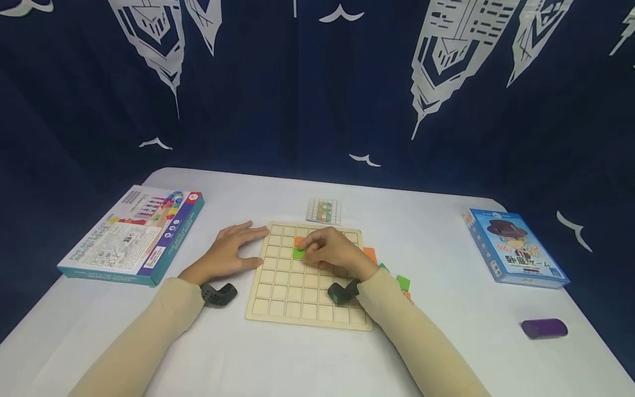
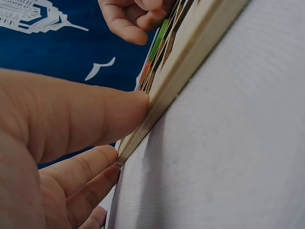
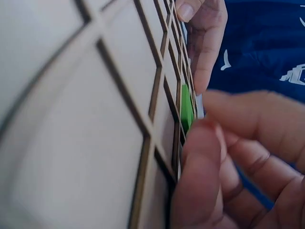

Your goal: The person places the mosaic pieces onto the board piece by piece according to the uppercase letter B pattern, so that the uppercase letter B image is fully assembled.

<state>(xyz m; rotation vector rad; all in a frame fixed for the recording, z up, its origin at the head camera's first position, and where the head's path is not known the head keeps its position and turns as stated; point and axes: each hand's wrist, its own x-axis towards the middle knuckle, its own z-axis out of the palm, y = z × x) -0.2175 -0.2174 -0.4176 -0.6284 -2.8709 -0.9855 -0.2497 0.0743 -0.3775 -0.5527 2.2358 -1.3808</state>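
Observation:
A pale wooden grid board [image 1: 285, 295] lies on the white table. On its upper part sit an orange tile [image 1: 299, 241] and a green tile [image 1: 297, 253], side by side in the grid. My left hand [image 1: 228, 253] rests at the board's left edge, fingers extended, thumb [image 2: 95, 117] touching the rim in the left wrist view. My right hand [image 1: 334, 253] is over the board just right of the two tiles, its fingers bent and thumb [image 3: 200, 162] close to the index finger. Whether a tile lies between those fingertips is hidden. The green tile [image 3: 186, 107] shows just beyond them.
A small pattern card [image 1: 324, 211] lies behind the board. Several loose tiles [image 1: 403, 283], green and orange, lie right of it, partly behind my right forearm. A large game box [image 1: 134, 237] stands left, a blue box [image 1: 516, 248] right, with a purple cylinder [image 1: 544, 328] nearer.

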